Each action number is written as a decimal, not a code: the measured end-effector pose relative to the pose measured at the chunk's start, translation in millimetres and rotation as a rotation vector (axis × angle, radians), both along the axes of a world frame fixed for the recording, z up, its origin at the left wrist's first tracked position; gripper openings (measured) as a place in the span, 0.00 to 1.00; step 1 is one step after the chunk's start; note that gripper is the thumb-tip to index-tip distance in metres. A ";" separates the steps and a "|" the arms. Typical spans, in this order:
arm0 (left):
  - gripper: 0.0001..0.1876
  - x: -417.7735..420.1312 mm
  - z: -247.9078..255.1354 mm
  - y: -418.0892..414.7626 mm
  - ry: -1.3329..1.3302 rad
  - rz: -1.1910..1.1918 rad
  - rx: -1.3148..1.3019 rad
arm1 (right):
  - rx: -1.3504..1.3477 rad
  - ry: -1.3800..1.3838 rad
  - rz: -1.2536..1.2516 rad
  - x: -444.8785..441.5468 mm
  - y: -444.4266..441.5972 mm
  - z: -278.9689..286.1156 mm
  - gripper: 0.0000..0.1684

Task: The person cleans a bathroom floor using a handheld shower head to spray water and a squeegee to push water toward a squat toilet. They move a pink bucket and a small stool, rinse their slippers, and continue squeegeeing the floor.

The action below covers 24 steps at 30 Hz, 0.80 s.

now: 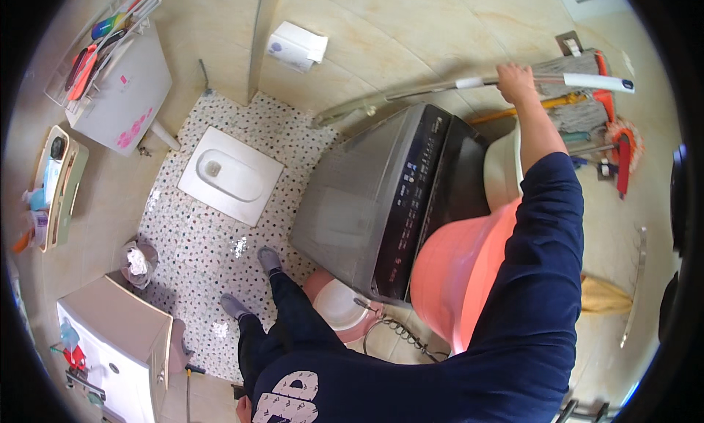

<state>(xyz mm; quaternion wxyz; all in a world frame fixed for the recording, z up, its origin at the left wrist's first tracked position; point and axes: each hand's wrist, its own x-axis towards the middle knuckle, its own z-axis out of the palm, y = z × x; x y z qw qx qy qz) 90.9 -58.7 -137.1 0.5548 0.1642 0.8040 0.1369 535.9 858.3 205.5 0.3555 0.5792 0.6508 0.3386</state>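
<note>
My right hand is closed around the metal pole of a long-handled cleaning tool. Its white grip end points right, and its greyish, blurred head lies low by the wall behind the washing machine. The pole passes above a pale tub and beside grey-headed mops hanging on the wall. Under my outstretched arm, a pink plastic basin rests on the machine's lid side. Only a sliver of my left hand shows at the bottom edge, beside my body; its fingers are mostly hidden.
A white squat toilet is set in the speckled floor. Near my feet are a lined waste bin and a pink basin. A sink cabinet stands lower left; a cistern and a wall shelf are above it.
</note>
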 end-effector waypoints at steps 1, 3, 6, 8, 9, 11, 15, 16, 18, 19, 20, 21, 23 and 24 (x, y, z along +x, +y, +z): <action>0.16 4.7 8.8 6.8 0.004 0.019 -0.019 | -0.001 0.017 0.027 11.9 7.3 -7.5 0.19; 0.16 14.9 21.2 15.3 0.012 0.049 -0.048 | 0.005 0.035 0.019 39.1 16.2 -14.2 0.18; 0.16 27.2 34.9 22.6 0.018 0.090 -0.081 | 0.028 0.028 -0.076 70.3 22.6 -17.0 0.18; 0.15 35.1 42.0 25.2 0.019 0.118 -0.095 | 0.102 -0.099 -0.189 77.7 16.2 -21.2 0.20; 0.15 37.0 46.1 24.9 0.024 0.129 -0.099 | 0.123 -0.115 -0.253 78.4 13.0 -23.9 0.20; 0.15 43.6 51.6 25.4 0.027 0.145 -0.105 | 0.162 -0.149 -0.381 74.8 9.0 -28.0 0.21; 0.14 61.2 57.6 30.3 0.009 0.180 -0.106 | -0.005 0.080 -0.439 34.4 36.6 -43.9 0.21; 0.14 66.1 55.0 31.9 -0.001 0.185 -0.104 | -0.084 0.159 -0.436 24.7 60.4 -54.3 0.22; 0.14 72.3 57.7 32.9 0.004 0.200 -0.108 | -0.193 0.331 -0.123 -30.7 73.8 -81.0 0.24; 0.14 73.6 58.5 33.5 0.001 0.203 -0.107 | -0.260 0.352 -0.071 -58.6 88.7 -94.3 0.27; 0.14 73.1 65.3 30.1 0.017 0.212 -0.115 | -0.325 0.446 0.036 -109.1 75.1 -102.6 0.27; 0.14 72.8 69.5 27.6 0.020 0.219 -0.121 | -0.366 0.552 0.150 -153.5 61.8 -107.8 0.27; 0.13 75.4 75.6 20.2 0.020 0.233 -0.123 | -0.487 0.605 0.333 -234.2 58.8 -130.6 0.26; 0.13 76.7 80.3 13.1 0.026 0.250 -0.127 | -0.498 0.678 0.385 -282.2 39.7 -137.5 0.25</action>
